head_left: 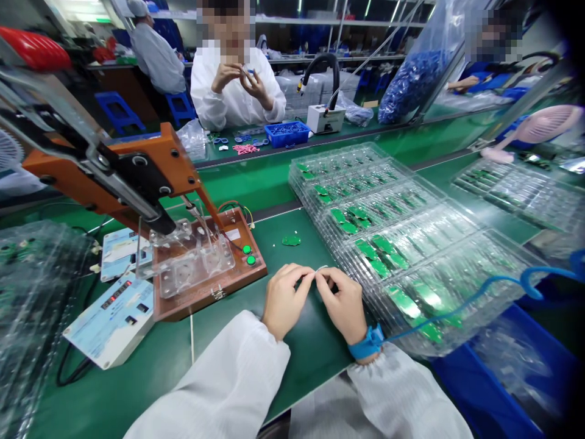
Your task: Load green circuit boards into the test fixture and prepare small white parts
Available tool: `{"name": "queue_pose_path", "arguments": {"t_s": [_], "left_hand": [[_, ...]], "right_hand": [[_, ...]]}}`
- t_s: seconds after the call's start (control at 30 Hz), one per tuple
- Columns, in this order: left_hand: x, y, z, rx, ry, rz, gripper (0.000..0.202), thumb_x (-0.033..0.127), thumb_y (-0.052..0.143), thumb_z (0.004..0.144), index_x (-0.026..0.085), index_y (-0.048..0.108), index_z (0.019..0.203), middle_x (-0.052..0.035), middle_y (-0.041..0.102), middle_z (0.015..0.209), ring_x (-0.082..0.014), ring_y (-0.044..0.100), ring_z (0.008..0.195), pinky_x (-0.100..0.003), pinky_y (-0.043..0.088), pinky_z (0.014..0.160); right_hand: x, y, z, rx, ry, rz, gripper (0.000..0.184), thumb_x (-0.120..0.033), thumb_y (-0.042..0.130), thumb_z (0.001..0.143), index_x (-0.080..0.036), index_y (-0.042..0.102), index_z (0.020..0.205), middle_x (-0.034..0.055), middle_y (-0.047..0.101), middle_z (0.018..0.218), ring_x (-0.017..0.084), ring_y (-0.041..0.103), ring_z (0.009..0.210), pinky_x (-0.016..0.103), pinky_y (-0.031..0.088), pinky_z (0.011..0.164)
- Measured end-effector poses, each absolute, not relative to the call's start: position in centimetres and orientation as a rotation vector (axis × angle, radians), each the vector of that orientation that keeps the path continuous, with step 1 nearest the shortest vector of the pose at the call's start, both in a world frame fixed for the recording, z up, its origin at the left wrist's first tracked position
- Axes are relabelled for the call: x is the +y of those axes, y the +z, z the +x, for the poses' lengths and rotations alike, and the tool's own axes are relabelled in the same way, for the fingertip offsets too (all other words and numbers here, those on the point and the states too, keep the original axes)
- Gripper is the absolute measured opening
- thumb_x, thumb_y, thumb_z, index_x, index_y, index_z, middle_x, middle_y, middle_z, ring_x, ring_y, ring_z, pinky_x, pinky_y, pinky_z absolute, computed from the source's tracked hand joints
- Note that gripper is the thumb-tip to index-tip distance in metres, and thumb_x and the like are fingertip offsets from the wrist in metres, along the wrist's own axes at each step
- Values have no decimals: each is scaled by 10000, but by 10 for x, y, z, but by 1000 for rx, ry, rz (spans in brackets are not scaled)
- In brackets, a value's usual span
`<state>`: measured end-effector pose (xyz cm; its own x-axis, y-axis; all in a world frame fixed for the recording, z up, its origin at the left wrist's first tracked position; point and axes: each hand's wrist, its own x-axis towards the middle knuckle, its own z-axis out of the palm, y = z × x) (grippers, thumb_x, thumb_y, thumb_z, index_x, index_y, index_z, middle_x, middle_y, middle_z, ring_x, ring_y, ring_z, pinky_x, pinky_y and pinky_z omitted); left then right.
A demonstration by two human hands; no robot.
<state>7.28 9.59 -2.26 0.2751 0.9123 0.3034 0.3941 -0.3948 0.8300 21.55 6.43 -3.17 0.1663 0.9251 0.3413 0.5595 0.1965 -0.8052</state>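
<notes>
White scrap (322, 267), too small to identify, is pinched between the fingers (305, 281) of the left hand (286, 302) and right hand (342, 305), both closed on it above the green worktop (311, 360). A loose green circuit board (291, 240) is left farther away, stacked clear trays (411, 244) to the right.

Bright overhead light from ceiling tubes (365, 6), soft shadows
Glare on plastic trays (411, 256); left hand (286, 302), right hand (340, 305) sharp; edges bend, blur.
</notes>
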Motion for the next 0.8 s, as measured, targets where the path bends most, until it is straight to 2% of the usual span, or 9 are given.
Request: {"name": "queue_pose_path", "arguments": {"t_s": [0.23, 0.53, 0.8], "left_hand": [[96, -24, 72, 1172, 1034, 2032, 157, 188, 554, 989, 190, 696, 922, -30, 707, 915, -194, 617, 876, -324, 481, 819], [96, -22, 70, 1135, 1065, 2151, 181, 177, 520, 1007, 188, 682, 928, -27, 708, 922, -187, 607, 864, -321, 477, 811], [95, -24, 71, 1119, 1070, 2252, 200, 190, 483, 1022, 183, 669, 946, -44, 700, 923, -199, 605, 870, -336, 490, 814]], "right_hand": [[64, -33, 216, -1491, 532, -1470, 207, -306, 535, 959, -216, 652, 814, 21, 679, 794, 172, 593, 664, 297, 462, 647], [70, -37, 220, -1337, 849, -1400, 233, -386, 599, 925, -197, 682, 816, 20, 683, 774, 192, 641, 729, 295, 496, 693], [71, -33, 221, -1357, 870, -1373, 244, -388, 592, 924, -195, 658, 790, 8, 658, 739, 183, 627, 704, 285, 484, 673]]}}
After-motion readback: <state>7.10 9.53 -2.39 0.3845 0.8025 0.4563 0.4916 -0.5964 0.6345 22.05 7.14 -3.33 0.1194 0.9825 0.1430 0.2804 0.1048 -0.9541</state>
